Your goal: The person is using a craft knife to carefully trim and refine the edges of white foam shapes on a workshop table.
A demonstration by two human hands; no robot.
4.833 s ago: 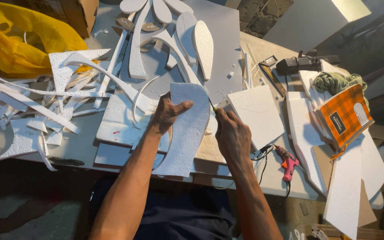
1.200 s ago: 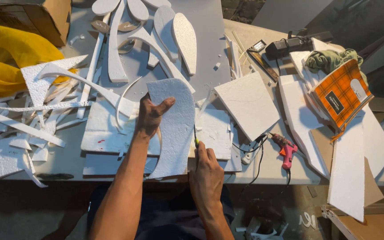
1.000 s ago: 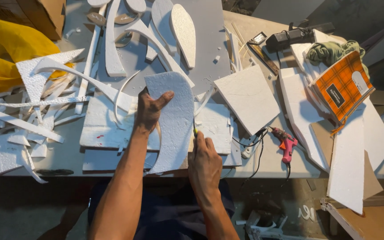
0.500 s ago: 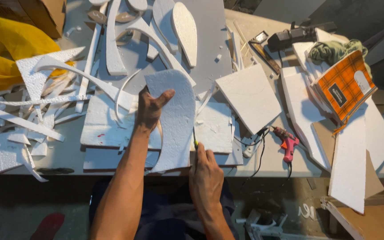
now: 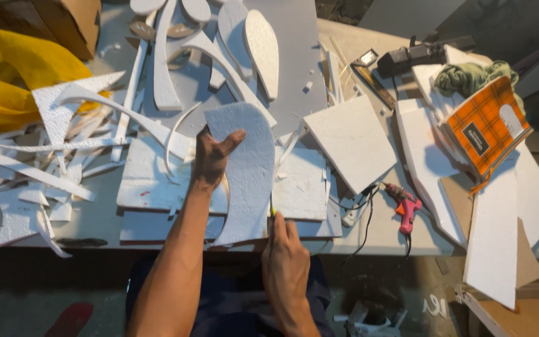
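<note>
My left hand (image 5: 212,157) presses flat on a curved white foam sheet piece (image 5: 247,168) that lies over stacked foam boards (image 5: 151,187) on the grey table. My right hand (image 5: 285,265) sits at the table's near edge, fingers closed around a small cutter with a yellow-green tip (image 5: 272,211). The blade touches the right edge of the curved foam piece, near its lower end.
Foam offcuts and strips (image 5: 26,168) litter the left side beside a yellow cloth (image 5: 14,81). A square foam panel (image 5: 350,140), a pink glue gun (image 5: 405,206) with cable, an orange checked bag (image 5: 485,125) and tall foam slabs (image 5: 497,243) lie to the right.
Over the last seconds my right hand has slid the cutter down along the foam piece's right edge toward me. My left hand stays pressed on the foam.
</note>
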